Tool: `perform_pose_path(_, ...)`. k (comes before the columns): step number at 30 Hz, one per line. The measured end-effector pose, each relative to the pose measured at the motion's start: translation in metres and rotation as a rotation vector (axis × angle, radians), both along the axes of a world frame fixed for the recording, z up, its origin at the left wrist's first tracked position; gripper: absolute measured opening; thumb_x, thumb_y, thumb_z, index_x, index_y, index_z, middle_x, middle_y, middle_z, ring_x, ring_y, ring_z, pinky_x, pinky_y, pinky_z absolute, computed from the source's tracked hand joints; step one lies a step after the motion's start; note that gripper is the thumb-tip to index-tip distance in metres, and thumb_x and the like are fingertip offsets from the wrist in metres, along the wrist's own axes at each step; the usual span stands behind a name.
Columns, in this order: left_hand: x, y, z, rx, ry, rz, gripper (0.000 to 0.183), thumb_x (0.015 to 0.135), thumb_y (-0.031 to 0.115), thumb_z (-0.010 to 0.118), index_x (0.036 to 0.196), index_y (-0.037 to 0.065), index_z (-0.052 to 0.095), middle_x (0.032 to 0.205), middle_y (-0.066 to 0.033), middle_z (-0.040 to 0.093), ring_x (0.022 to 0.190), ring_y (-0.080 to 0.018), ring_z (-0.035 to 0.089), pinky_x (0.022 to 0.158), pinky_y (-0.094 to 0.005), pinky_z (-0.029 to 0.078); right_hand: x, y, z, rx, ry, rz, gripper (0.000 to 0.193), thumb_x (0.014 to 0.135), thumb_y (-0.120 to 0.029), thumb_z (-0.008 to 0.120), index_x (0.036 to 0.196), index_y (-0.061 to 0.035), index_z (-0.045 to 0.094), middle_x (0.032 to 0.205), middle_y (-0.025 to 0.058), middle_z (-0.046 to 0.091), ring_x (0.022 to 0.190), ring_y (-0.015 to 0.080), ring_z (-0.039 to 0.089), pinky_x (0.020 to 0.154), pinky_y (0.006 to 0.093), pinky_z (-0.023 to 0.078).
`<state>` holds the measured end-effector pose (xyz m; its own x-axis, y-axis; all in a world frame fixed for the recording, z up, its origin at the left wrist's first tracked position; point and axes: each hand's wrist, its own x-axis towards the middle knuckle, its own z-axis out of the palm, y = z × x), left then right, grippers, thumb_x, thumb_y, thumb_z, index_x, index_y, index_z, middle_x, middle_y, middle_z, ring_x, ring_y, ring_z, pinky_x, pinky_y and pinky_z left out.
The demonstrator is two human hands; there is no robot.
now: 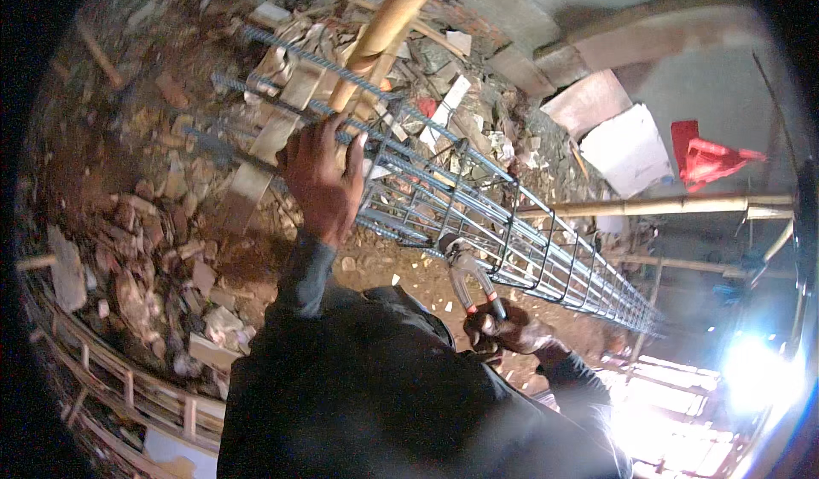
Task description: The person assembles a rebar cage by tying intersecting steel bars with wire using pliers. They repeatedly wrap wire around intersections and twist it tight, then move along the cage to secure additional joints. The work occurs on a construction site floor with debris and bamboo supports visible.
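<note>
A long rebar cage of ribbed bars and rectangular stirrups runs from the upper left toward the lower right. On its near end rests my left hand, fingers curled over a bar and thumb apart on the stirrup side. My right hand is closed around the handles of metal pincers, which have red and dark grips. The pincers' head touches the lower edge of the cage, beside a stirrup. Whether wire sits between the jaws is too small to tell.
A bamboo pole rises just beyond my left hand; another bamboo pole crosses at right. Rubble covers the ground at left. White boards and red cloth lie by the wall. A wooden frame stands lower left.
</note>
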<state>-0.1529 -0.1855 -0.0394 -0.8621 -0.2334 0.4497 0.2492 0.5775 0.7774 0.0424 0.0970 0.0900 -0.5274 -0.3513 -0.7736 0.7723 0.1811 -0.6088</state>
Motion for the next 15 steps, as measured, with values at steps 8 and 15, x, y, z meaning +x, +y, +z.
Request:
perform_pose_path(8, 0.124, 0.111, 0.037, 0.942, -0.493, -1.197, 0.045, 0.114, 0.032, 0.050, 0.140, -0.003, 0.061, 0.123, -0.0146, 0.071, 0.115, -0.0211, 0.064, 0.102, -0.0369, 0.049, 0.065, 0.036, -0.015, -0.432, -0.137, -0.353, 0.042, 0.101, -0.038, 0.076, 0.116, -0.0024, 0.060, 0.093, 0.0107, 0.062, 0.070, 0.0144, 0.053, 0.056, 0.0291, 0.044)
perform_pose_path(15, 0.176, 0.201, 0.026, 0.835, -0.598, -1.176, 0.033, 0.116, 0.028, 0.050, 0.114, -0.001, 0.067, 0.078, -0.0010, 0.058, 0.068, -0.0080, 0.047, 0.061, -0.0290, 0.041, 0.128, 0.102, -0.018, -0.111, 0.239, -0.238, 0.053, 0.107, -0.045, 0.066, 0.138, -0.0023, 0.062, 0.106, 0.0093, 0.073, 0.098, 0.0194, 0.069, 0.090, 0.0368, 0.054)
